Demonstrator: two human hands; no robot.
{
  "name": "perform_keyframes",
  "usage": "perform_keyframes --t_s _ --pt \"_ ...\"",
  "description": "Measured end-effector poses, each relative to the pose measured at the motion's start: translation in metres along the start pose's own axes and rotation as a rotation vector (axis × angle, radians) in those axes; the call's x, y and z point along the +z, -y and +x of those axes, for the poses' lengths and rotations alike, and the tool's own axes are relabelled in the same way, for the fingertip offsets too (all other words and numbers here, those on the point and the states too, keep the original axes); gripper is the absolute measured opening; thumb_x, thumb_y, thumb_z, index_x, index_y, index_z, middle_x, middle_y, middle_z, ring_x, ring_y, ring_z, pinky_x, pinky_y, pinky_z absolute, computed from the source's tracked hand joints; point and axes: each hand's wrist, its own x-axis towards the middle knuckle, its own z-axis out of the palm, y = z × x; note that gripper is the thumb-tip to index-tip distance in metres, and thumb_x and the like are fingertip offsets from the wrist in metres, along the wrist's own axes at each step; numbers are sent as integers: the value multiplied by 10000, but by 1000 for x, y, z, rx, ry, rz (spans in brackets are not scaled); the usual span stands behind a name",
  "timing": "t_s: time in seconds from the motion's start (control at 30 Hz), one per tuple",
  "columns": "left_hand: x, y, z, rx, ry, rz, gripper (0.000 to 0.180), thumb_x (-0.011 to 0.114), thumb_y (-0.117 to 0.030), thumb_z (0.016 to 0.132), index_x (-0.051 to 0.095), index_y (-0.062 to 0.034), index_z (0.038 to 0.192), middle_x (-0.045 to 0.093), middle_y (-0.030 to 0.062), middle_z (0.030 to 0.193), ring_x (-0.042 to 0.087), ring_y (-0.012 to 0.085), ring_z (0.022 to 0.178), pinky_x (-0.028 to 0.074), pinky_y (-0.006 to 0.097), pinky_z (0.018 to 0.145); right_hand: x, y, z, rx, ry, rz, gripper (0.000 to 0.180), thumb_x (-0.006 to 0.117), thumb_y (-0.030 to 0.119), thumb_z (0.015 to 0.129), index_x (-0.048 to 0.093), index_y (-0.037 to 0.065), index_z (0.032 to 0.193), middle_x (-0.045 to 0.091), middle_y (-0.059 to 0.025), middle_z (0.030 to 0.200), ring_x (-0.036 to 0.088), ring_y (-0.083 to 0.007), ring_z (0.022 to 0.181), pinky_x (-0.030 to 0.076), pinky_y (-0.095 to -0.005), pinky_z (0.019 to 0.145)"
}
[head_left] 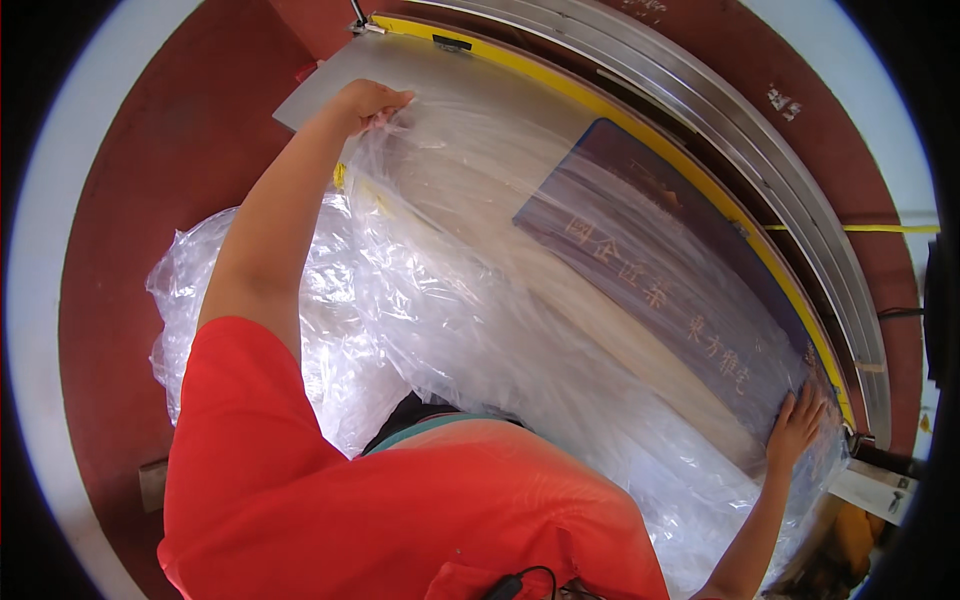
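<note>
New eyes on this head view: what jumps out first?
The bright red shirt at the bottom, then the shiny clear plastic sheet sweeping across the middle. Beneath the sheet, right of centre, lies a dark purple panel with lettering, beside a curved-looking yellow strip. The left hand grips the sheet at upper left; the right hand lies spread on it at lower right.

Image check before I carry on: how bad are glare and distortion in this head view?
Head view: bright glints on the crumpled clear plastic sheet, strongest left of centre; fisheye bending curves the yellow edge strip; black corners; left hand and right hand look reasonably sharp.
</note>
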Motion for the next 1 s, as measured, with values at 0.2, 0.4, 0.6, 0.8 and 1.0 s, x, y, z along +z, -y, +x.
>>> perform_keyframes --t_s 0.2,0.4,0.6,0.8,1.0 --pt "-3 -3 10 46 -110 -92 147 606 -187 726 542 -55 719 448 -29 536 429 52 480 318 185 409 21 -7 7 -96 -17 332 476 280 375 861 288 109 1255 239 -103 1311 156 -305 1223 182 -422 958" --pt "4 0 -2 254 -218 367 192 597 -227 727 526 -50 706 483 -6 602 442 75 562 352 213 488 13 7 4 -12 -12 371 463 309 340 862 300 79 1245 272 -144 1286 243 -311 1185 213 -388 952" --pt "21 13 -4 417 -314 574 291 648 -314 643 554 -43 695 568 65 665 539 172 622 419 277 592 15 -10 -6 13 -50 510 431 353 296 858 350 49 1211 309 -147 1261 297 -290 1159 230 -342 947" --pt "26 15 11 173 -517 636 350 636 -386 626 569 -54 714 599 78 743 574 227 730 429 331 679 16 -9 -4 5 -54 466 437 340 315 860 332 77 1227 305 -142 1264 282 -286 1168 217 -357 948" --pt "11 -2 0 191 -275 462 282 632 -302 673 555 -32 686 573 57 657 521 112 549 398 235 504 13 -6 -7 11 -53 449 447 332 325 861 321 77 1233 300 -144 1267 271 -289 1174 204 -370 953"
